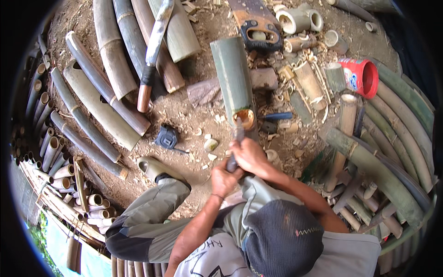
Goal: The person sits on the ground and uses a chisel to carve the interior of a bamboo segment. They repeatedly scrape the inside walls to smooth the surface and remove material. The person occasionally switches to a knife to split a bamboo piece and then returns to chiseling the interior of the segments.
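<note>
The handle of a bladed tool is gripped in 2 closed fists, the right hand being set nearer the blade, presumably for guidance, and the left hand behind it, presumably for push. The tip is held at the open near end of a thick green bamboo tube, which is laid across a brown log, apparently so that it is propped off the ground
</note>
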`<state>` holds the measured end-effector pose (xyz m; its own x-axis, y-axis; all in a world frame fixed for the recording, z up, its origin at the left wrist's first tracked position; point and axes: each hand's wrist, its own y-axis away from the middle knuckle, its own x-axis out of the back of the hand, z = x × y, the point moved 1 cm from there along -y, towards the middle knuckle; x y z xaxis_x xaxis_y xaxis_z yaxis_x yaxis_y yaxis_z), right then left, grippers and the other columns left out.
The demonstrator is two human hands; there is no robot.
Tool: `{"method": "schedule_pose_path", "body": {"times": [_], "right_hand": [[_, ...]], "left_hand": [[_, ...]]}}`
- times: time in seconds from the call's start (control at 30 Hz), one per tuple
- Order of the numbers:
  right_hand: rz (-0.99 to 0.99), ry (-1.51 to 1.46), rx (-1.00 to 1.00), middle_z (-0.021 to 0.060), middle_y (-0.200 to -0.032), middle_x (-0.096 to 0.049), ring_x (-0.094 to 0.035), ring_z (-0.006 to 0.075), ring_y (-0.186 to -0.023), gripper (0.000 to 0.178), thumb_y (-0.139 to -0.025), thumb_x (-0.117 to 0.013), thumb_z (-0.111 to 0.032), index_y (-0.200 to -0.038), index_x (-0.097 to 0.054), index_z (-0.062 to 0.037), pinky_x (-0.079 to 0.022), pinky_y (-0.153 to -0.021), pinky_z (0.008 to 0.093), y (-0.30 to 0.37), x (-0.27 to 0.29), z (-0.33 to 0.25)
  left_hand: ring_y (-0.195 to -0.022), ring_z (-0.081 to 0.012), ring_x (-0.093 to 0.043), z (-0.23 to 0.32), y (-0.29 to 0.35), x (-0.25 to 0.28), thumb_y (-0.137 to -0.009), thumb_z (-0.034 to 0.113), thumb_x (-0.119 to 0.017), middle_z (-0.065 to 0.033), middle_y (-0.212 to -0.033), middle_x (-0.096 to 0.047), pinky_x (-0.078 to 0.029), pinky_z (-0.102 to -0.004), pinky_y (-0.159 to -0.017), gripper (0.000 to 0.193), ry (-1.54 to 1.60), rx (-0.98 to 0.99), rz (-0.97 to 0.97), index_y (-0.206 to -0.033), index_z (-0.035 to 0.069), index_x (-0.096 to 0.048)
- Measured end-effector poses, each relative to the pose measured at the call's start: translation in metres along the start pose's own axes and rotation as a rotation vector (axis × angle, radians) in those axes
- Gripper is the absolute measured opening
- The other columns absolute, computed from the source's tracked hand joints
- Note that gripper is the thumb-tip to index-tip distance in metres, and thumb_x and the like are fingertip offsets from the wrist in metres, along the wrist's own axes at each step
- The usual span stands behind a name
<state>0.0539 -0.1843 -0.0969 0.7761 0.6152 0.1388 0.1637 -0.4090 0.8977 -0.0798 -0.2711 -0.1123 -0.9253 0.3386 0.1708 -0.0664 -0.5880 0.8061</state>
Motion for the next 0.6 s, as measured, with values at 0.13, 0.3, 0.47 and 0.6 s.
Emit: {"method": "schedule_pose_path", "body": {"times": [0.13, 0.3, 0.47, 0.6], "right_hand": [[-0.038, -0.463, 0.279, 0.0145, -0.085, -0.068, -0.065, 0.0196, -0.062, 0.026, -0.099, -0.052, -0.023, -0.102, -0.059, 0.0016, -0.054, -0.057, 0.0322, -0.021, -0.013, -0.011], [-0.149, -1.477, 0.194, 0.0155, -0.109, -0.067, -0.064, 0.0187, -0.067, 0.02, -0.1, -0.051, -0.02, -0.114, -0.053, -0.0055, -0.058, -0.068, 0.0334, -0.02, -0.015, -0.016], [-0.421, -2.055, 0.127, 0.0093, -0.094, -0.069, -0.066, 0.0197, -0.071, 0.022, -0.102, -0.045, -0.025, -0.106, -0.059, -0.0091, -0.058, -0.082, 0.0425, -0.016, 0.004, -0.025], [-0.322, -1.803, 0.084, 0.0095, -0.087, -0.069, -0.066, 0.019, -0.071, 0.025, -0.102, -0.045, -0.026, -0.102, -0.06, -0.0057, -0.059, -0.074, 0.0388, -0.006, 0.019, -0.021]], "left_hand": [[-0.061, -0.0165, -0.065, 0.04, -0.043, 0.078, -0.075, 0.033, -0.077, -0.0093, -0.075, -0.071, -0.055, -0.0349, -0.061, 0.03, -0.601, -0.172, 0.037, -0.086, 0.007, -0.07], [-0.07, -0.0252, -0.07, 0.135, -0.059, 0.111, -0.074, 0.02, -0.067, -0.0079, -0.077, -0.07, -0.055, -0.0399, -0.062, 0.012, -1.125, -0.448, -0.052, -0.082, 0.011, -0.069], [-0.057, -0.0184, -0.065, 0.246, -0.059, 0.089, -0.083, 0.019, -0.066, -0.0028, -0.06, -0.064, -0.051, -0.0338, -0.053, 0.014, -1.688, -0.556, -0.249, -0.072, 0.014, -0.072], [-0.066, -0.0226, -0.07, 0.2, -0.065, 0.085, -0.088, 0.029, -0.066, -0.0079, -0.071, -0.071, -0.054, -0.0394, -0.056, 0.017, -1.46, -0.393, -0.259, -0.089, 0.015, -0.076]]}}
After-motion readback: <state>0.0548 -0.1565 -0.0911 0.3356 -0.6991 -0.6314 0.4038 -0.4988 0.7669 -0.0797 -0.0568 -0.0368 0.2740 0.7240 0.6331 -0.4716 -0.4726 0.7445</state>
